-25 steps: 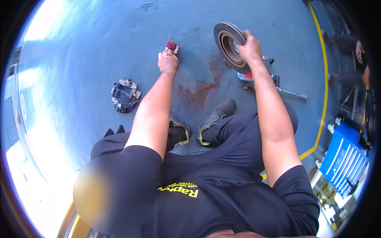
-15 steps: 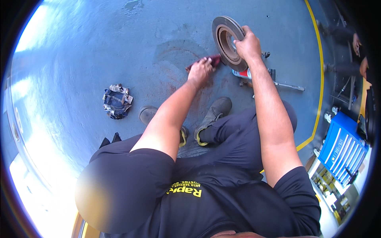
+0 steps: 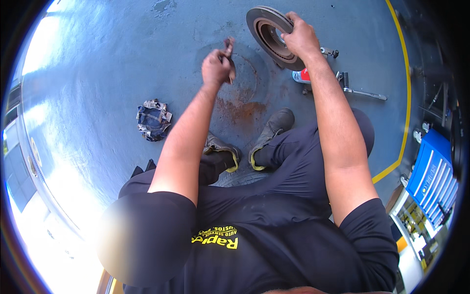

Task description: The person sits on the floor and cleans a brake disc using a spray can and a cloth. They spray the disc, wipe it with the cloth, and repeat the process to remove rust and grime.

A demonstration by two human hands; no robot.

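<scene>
Disc: ring-shaped, brown-grey disc (image 3: 256,30) at the upper centre of the frame, tilted, its broad face turned toward the lower left.
Right hand: the right hand (image 3: 300,38) is closed on the right side of the disc's rim, thumb on the near face, the fingers partly hidden.
Left hand: the left hand (image 3: 216,68), blurred, is curled around a rag at the upper centre, well apart from the disc; the exact finger positions cannot be told.
Rag: dark reddish rag (image 3: 228,45), blurred, projecting above and below the left fist.
Stain: rust-brown stain (image 3: 245,111) on the blue-grey floor (image 3: 107,73), near the centre of the frame, above the shoes (image 3: 279,121).
Cloth: crumpled blue-and-grey cloth (image 3: 154,120) on the floor, left of centre.
Can: red-and-white can (image 3: 298,76), lying right of centre beneath the disc, partly covered by the right forearm.
Wrench: long-handled metal wrench (image 3: 364,93) on the floor, right of the same forearm.
Right margin: yellow line (image 3: 408,98), curved; blue drawer cabinet (image 3: 433,176) at lower right.
</scene>
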